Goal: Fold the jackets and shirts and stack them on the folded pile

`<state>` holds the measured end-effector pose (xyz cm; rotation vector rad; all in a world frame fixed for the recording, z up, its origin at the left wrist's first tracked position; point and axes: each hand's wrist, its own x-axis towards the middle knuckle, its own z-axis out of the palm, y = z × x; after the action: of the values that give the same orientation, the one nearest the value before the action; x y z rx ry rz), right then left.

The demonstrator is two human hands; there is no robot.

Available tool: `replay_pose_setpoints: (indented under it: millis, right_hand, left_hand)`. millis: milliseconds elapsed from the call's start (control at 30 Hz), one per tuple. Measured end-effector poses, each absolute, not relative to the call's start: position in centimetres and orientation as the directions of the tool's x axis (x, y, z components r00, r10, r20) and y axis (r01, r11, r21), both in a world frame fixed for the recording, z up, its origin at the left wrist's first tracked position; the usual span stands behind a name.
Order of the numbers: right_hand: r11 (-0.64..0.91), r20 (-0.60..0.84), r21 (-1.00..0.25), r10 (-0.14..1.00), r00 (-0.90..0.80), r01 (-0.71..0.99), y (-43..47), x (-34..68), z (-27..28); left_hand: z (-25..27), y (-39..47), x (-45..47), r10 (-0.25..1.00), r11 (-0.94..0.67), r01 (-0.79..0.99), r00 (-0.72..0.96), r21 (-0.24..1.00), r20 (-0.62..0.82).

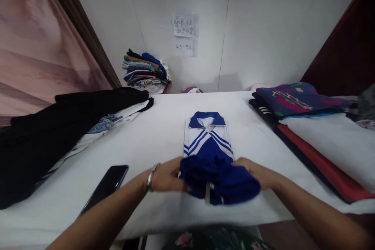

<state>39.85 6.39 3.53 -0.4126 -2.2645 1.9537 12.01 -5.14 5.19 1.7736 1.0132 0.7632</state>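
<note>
A white and blue collared jacket (208, 136) lies on the white table in a narrow folded strip, its collar pointing away from me. Its blue lower end is lifted and bunched toward me, with a zipper end showing. My left hand (170, 175), with a silver bracelet at the wrist, grips the left side of this blue hem. On the opposite side my right hand (253, 170) has hold of the hem, its fingers partly hidden by the cloth.
A phone (107, 185) lies left of my left forearm. Dark and light clothes (67, 125) are heaped at the left. Folded garments (304, 101) are stacked at the right. Another clothes pile (146, 70) stands by the back wall, near paper signs (186, 25).
</note>
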Motion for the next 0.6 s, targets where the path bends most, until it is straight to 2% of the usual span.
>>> replay_pose_setpoints:
  millis: [67, 133, 200, 300, 467, 600]
  right_hand:
    - [0.006, -0.090, -0.995, 0.387, -0.918, 0.100, 9.0, 38.9, 4.0]
    - [-0.148, -0.132, -0.987, 0.499, -0.857, 0.066, 12.1, 37.4, 4.4]
    - [-0.284, -0.209, -0.957, 0.547, -0.811, 0.055, 15.3, 35.5, 4.7]
    - [-0.404, -0.304, -0.913, 0.578, -0.757, 0.059, 19.9, 32.6, 4.7]
    - [-0.467, -0.453, -0.876, 0.715, -0.533, 0.119, 24.0, 29.6, 1.9]
    - [-0.411, -0.422, -0.903, 0.785, -0.454, 0.129, 23.8, 29.7, -0.7]
  left_hand:
    - [6.2, -1.7, 11.2, 0.904, -0.044, 0.142, 0.426, 0.989, -0.021]
    - [6.6, 2.4, 10.1, 0.941, 0.087, -0.017, 0.330, 0.996, -0.077]
    - [6.7, 6.7, 9.0, 0.956, 0.217, -0.135, 0.228, 0.967, -0.183]
    - [5.9, 12.0, 7.7, 0.934, 0.352, -0.246, 0.147, 0.903, -0.324]
    - [2.0, 16.0, 7.2, 0.866, 0.471, -0.278, -0.036, 0.837, -0.499]
    - [-0.9, 15.7, 7.3, 0.860, 0.405, -0.065, -0.313, 0.912, -0.404]
